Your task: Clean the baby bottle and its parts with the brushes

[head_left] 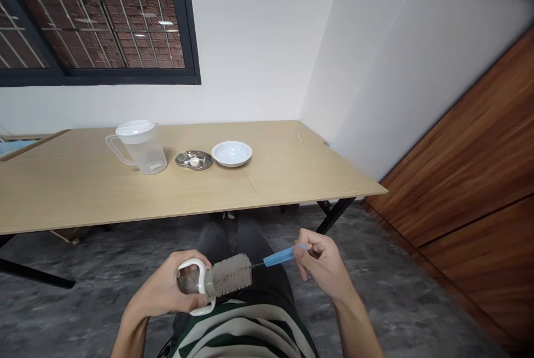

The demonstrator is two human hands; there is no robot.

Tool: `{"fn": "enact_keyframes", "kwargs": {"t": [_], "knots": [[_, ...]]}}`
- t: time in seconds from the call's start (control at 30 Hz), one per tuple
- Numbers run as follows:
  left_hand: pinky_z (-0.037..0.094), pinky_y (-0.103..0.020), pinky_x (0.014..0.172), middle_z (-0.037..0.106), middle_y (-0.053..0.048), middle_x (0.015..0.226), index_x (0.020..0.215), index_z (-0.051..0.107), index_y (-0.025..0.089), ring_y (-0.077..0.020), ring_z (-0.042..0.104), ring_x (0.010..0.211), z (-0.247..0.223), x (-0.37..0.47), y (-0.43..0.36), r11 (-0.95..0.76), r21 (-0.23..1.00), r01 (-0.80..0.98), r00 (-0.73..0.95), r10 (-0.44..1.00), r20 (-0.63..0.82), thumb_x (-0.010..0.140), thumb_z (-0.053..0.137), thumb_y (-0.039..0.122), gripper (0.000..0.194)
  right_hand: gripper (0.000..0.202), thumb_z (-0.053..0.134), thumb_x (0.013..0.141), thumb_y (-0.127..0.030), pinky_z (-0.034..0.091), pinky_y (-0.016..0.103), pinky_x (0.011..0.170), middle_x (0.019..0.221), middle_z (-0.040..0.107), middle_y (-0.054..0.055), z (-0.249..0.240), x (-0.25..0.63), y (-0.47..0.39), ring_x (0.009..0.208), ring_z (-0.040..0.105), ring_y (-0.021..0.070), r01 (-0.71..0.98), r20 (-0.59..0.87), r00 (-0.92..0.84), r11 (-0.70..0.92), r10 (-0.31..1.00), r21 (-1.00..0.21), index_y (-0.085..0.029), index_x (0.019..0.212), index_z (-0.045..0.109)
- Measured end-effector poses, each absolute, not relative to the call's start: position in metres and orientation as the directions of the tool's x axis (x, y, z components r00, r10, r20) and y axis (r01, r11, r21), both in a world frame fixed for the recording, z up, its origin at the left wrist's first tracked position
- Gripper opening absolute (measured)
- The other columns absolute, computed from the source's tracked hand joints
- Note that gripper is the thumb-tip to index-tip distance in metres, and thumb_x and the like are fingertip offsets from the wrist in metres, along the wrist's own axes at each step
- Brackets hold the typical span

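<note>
Well, taking it from the left, a white-lidded jug (148, 149) stands on the table (104, 197), beyond the bottle (189, 280) and to its left. The left hand (162, 288) wraps the bottle's base end, fingers curved over the far side, thumb pressing the near arm of the white handle (202, 278). The bottle itself is held in the air on its side, short of the table, mouth facing right. I judge it light and stiff; its smooth wall could slip, and I cannot tell whether it is glass, which would make it fragile. Body and handle together look the surest hold. Beyond the bottle sits a metal tray (203, 165) with small parts (194, 162); beyond it and a little right, a white bowl (232, 163). At the bottle's mouth is the brush (233, 276); how far in it reaches, I cannot tell. Its bristles look soft and its wire bendy, so the blue grip (278, 256) seems the place to hold. Right of the bottle, the right hand (319, 263) pinches that grip's end between thumb and forefinger, other fingers loosely curled. Well off to the bottle's right stands a wooden panel (471, 169).
</note>
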State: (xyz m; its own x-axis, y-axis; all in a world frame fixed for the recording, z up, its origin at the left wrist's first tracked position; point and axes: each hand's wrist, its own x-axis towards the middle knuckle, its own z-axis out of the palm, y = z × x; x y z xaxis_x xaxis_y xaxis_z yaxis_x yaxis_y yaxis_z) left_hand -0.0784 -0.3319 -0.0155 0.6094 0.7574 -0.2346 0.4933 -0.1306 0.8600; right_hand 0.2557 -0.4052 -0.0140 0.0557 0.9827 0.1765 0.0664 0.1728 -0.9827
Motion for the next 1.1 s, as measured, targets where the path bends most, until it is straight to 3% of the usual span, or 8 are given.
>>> {"fn": "enact_keyframes", "kwargs": {"t": [0.17, 0.27, 0.37, 0.43, 0.5, 0.83, 1.0, 1.1], "knots": [[0.040, -0.024, 0.063, 0.060, -0.001, 0.085, 0.106, 0.065, 0.017, -0.0168, 0.051, 0.073, -0.017, -0.077, -0.331, -0.148, 0.835, 0.530, 0.588, 0.774, -0.236, 0.060, 0.078, 0.025, 0.048, 0.052, 0.060, 0.090, -0.053, 0.021, 0.022, 0.041, 0.038, 0.039, -0.008, -0.014, 0.250, -0.402, 0.035, 0.029, 0.0058, 0.123, 0.189, 0.149, 0.172, 0.971, -0.977, -0.024, 0.059, 0.030], [0.039, -0.024, 0.063, 0.060, 0.000, 0.084, 0.105, 0.065, 0.018, -0.0168, 0.052, 0.073, -0.015, -0.077, -0.332, -0.158, 0.821, 0.549, 0.581, 0.778, -0.239, 0.060, 0.076, 0.025, 0.047, 0.046, 0.060, 0.092, -0.051, 0.028, 0.021, 0.042, 0.043, 0.045, -0.005, -0.009, 0.252, -0.402, 0.039, 0.037, 0.0068, 0.117, 0.168, 0.100, 0.156, 0.981, -0.981, -0.022, 0.062, 0.039], [0.038, -0.024, 0.062, 0.060, 0.000, 0.082, 0.104, 0.064, 0.016, -0.0154, 0.049, 0.071, -0.012, -0.078, -0.331, -0.151, 0.832, 0.533, 0.582, 0.780, -0.232, 0.062, 0.076, 0.024, 0.045, 0.030, 0.063, 0.090, -0.048, 0.040, 0.021, 0.048, 0.061, 0.058, -0.002, -0.005, 0.259, -0.405, 0.050, 0.050, 0.0098, 0.086, 0.148, 0.020, 0.145, 0.989, -0.986, -0.018, 0.091, 0.058], [0.037, -0.023, 0.061, 0.059, 0.000, 0.081, 0.104, 0.064, 0.015, -0.0146, 0.047, 0.070, -0.011, -0.078, -0.331, -0.153, 0.847, 0.510, 0.591, 0.777, -0.215, 0.063, 0.075, 0.024, 0.043, 0.034, 0.064, 0.090, -0.046, 0.045, 0.022, 0.050, 0.070, 0.060, 0.000, -0.003, 0.263, -0.408, 0.055, 0.053, 0.0107, 0.090, 0.155, -0.006, 0.155, 0.988, -0.984, -0.018, 0.110, 0.059], [0.036, -0.023, 0.061, 0.058, 0.001, 0.079, 0.103, 0.064, 0.015, -0.0144, 0.046, 0.069, -0.010, -0.079, -0.331, -0.152, 0.857, 0.492, 0.603, 0.770, -0.209, 0.064, 0.075, 0.025, 0.041, 0.036, 0.065, 0.090, -0.044, 0.047, 0.022, 0.051, 0.072, 0.060, 0.000, -0.003, 0.265, -0.410, 0.057, 0.054, 0.0111, 0.119, 0.159, -0.023, 0.161, 0.987, -0.980, -0.019, 0.115, 0.060], [0.033, -0.023, 0.058, 0.056, 0.001, 0.076, 0.105, 0.064, 0.015, -0.0141, 0.044, 0.067, -0.013, -0.081, -0.330, -0.123, 0.886, 0.447, 0.625, 0.752, -0.211, 0.063, 0.077, 0.034, 0.048, 0.027, 0.066, 0.089, -0.043, 0.050, 0.025, 0.054, 0.069, 0.067, 0.003, -0.008, 0.260, -0.407, 0.060, 0.063, 0.0145, 0.047, 0.139, -0.027, 0.140, 0.990, -0.989, -0.018, 0.097, 0.059], [0.036, -0.023, 0.059, 0.056, 0.000, 0.077, 0.104, 0.064, 0.015, -0.0146, 0.046, 0.068, -0.013, -0.080, -0.330, -0.121, 0.881, 0.458, 0.602, 0.772, -0.206, 0.063, 0.075, 0.028, 0.044, 0.040, 0.058, 0.095, -0.043, 0.038, 0.023, 0.051, 0.050, 0.053, -0.003, -0.009, 0.253, -0.404, 0.048, 0.049, 0.0096, 0.209, 0.247, 0.075, 0.227, 0.966, -0.951, -0.020, 0.065, 0.044], [0.041, -0.025, 0.061, 0.059, -0.001, 0.081, 0.106, 0.065, 0.017, -0.0174, 0.051, 0.072, -0.014, -0.082, -0.331, -0.117, 0.860, 0.497, 0.555, 0.805, -0.211, 0.063, 0.075, 0.031, 0.047, 0.035, 0.058, 0.095, -0.043, 0.039, 0.022, 0.051, 0.055, 0.052, -0.003, -0.008, 0.249, -0.402, 0.050, 0.049, 0.0097, 0.194, 0.240, 0.081, 0.221, 0.967, -0.956, -0.019, 0.070, 0.049]]}}
